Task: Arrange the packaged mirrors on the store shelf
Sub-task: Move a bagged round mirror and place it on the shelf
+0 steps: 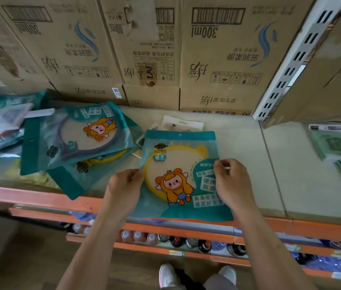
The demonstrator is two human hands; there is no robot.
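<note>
Now the mirror pack (178, 164) rests over the front edge of the shelf (247, 155), pinched at its sides by the left hand (125, 185) and right hand (231, 181). Toward the left end a loose pile (75, 141) of packs sprawls unsorted, so most of the arranging looks left to do.

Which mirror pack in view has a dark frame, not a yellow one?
The top pack of the left pile: its ring is grey-blue. The pack under it and the held pack, pinched by left hand and right hand, show yellow rings.
</note>
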